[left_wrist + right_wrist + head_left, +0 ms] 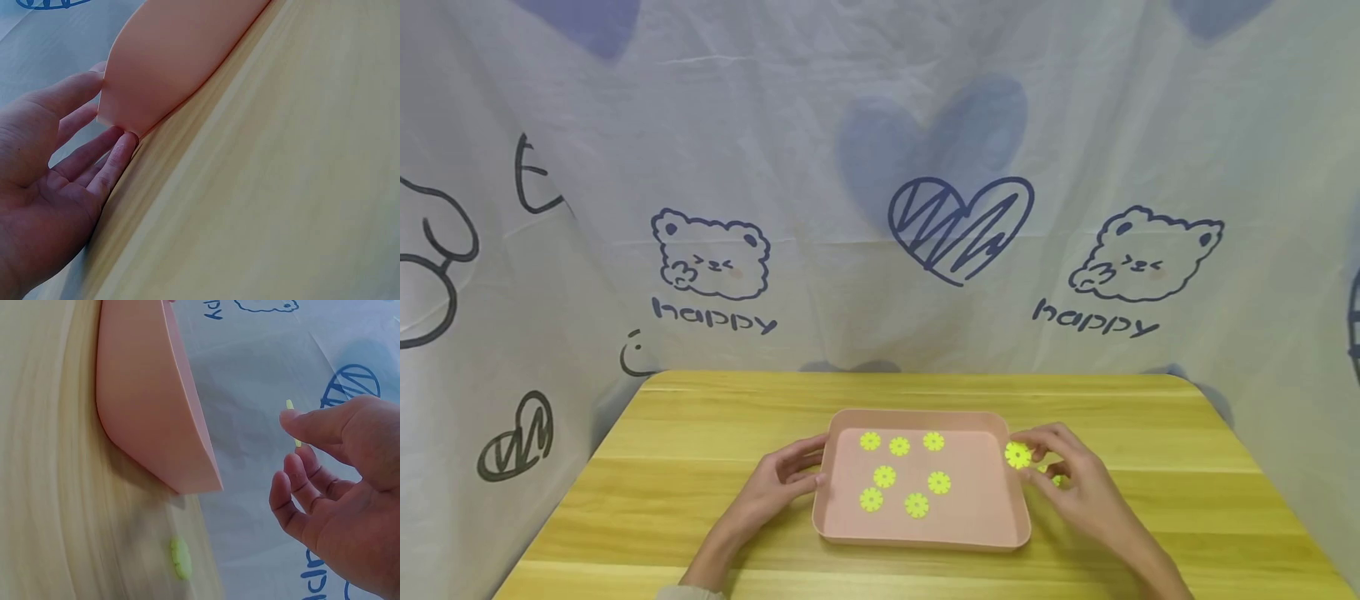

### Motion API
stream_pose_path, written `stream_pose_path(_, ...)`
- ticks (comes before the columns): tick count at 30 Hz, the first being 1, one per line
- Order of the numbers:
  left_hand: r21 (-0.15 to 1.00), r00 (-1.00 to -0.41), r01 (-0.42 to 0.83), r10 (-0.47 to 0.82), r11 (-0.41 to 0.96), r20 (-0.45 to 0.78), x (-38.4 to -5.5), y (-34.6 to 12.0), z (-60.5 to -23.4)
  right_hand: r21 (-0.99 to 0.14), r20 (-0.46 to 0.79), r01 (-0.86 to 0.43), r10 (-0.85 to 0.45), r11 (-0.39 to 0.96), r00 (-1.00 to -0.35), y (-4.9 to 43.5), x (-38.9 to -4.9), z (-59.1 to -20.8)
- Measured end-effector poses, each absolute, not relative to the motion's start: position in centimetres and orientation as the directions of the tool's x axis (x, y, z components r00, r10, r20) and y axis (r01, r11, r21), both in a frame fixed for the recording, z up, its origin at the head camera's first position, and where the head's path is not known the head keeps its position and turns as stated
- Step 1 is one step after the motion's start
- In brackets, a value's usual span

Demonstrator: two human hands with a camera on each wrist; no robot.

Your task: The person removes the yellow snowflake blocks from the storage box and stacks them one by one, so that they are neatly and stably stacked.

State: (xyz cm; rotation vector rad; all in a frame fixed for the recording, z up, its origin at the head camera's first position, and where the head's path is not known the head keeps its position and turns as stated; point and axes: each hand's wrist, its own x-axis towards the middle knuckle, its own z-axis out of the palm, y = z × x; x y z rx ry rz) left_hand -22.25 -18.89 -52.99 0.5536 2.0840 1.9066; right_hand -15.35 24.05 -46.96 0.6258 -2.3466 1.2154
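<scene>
A shallow pink tray lies on the table, several yellow-green slotted flower-shaped discs spread inside. My left hand rests at the tray's left end, its extended fingertips and thumb touching the outside wall. In the left wrist view, lower fingertips reach the base of the pink wall. Beside the right rim, my right hand pinches one such disc between thumb and fingers. The right wrist view shows this disc edge-on, raised beside the tray.
Another yellow-green disc lies on the wooden table right of the tray, partly behind my right hand in the head view. A white cloth with hearts and bear drawings hangs behind the table and along its sides.
</scene>
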Motion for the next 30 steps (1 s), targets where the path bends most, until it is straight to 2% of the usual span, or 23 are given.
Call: stream_pose_path(30, 0.994, -0.898, 0.081, 0.437, 0.067, 0.044, -22.2, -18.9, -53.0, -0.722, 0.404, -0.401, -0.127, 0.564, -0.906, 28.6, -16.5, -50.1)
